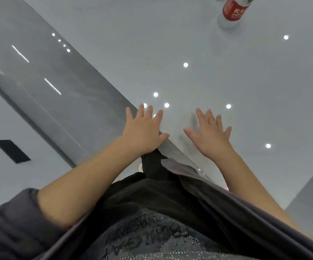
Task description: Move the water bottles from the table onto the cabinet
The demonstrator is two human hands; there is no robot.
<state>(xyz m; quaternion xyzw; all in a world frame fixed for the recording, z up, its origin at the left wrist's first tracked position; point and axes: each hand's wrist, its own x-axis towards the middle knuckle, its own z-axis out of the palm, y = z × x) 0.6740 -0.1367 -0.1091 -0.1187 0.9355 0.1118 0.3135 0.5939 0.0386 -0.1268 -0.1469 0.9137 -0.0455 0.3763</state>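
Observation:
A clear water bottle with a red label stands on the glossy white table at the far top right, cut off by the frame's upper edge. My left hand is spread flat with straight fingers at the table's near left edge. My right hand is also spread flat, over the tabletop a little to the right. Both hands hold nothing, and both are far from the bottle. No cabinet is in view.
The table's edge runs diagonally from upper left to lower right. Left of it lies shiny grey floor with light streaks and a dark rectangular patch. My dark clothing fills the bottom of the view.

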